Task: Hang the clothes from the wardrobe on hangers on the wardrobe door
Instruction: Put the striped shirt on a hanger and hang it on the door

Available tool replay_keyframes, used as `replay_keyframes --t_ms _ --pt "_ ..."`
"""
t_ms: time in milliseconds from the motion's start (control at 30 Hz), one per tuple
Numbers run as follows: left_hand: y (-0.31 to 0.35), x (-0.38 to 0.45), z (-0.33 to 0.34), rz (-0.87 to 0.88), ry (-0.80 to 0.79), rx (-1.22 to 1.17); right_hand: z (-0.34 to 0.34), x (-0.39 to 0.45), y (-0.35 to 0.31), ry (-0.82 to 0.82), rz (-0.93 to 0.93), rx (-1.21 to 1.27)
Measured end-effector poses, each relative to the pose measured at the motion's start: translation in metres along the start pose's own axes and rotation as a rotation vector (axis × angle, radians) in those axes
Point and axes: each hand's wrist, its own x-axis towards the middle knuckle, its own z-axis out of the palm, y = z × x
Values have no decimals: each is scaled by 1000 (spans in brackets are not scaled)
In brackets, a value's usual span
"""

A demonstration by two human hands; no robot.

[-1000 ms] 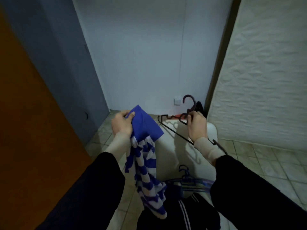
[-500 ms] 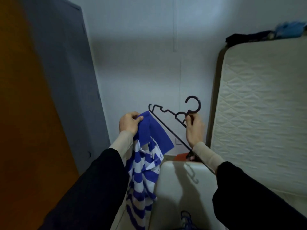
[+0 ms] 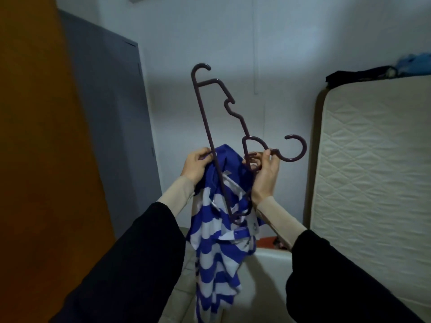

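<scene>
Here, held up in front of a pale wall: a dark purple plastic hanger [image 3: 205,127], turned nearly on end, one shoulder tip high up, hook [image 3: 294,148] pointing off to the right. Gripped near the neck by the right hand [image 3: 265,176], fingers curled round the loop just beside the hook. Lower end of the hanger tucked down into the neck opening of a blue-and-white striped shirt [image 3: 217,250], solid blue at the collar, stripes hanging down between the two forearms. Collar fabric pinched and bunched by the left hand [image 3: 197,165], thumb on top, fingers closed round the cloth, with the hanger's long straight bar crossing just beside the knuckles. Whether that hand also touches the bar: cannot tell. Both hands close together, at about the same height, the shirt's collar between them. Cream cuffs [image 3: 177,194] showing at both wrists, black sleeves [image 3: 130,264] over them. To the left, a broad orange-brown panel [image 3: 35,136] close by, and behind it a grey door [image 3: 112,113] standing against the wall. To the right, a quilted cream mattress [image 3: 373,183] stood upright, dark and blue clothing [image 3: 363,74] lying along its top edge. Below the shirt, a pale rounded surface [image 3: 268,271], too dim to identify.
</scene>
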Motion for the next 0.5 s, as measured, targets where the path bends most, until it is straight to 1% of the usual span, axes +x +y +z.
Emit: replay_keyframes --t_ms 200,300,333,433,467,500 --pt "23 1 -10 35 -80 -138 1 1 -7 36 -131 -6" --pt "26 -1 -12 33 -69 -240 -7 -1 0 38 -164 -105" --pt "27 -1 -12 31 -62 -240 -10 -1 3 40 -157 -124" --pt "29 -4 -12 13 -40 -261 -20 -1 10 62 -52 -98" --pt "28 -4 -12 8 -26 -275 -23 -2 10 41 -38 -145" --pt "28 -4 -12 -3 -5 -284 -26 -2 10 3 -43 -242"
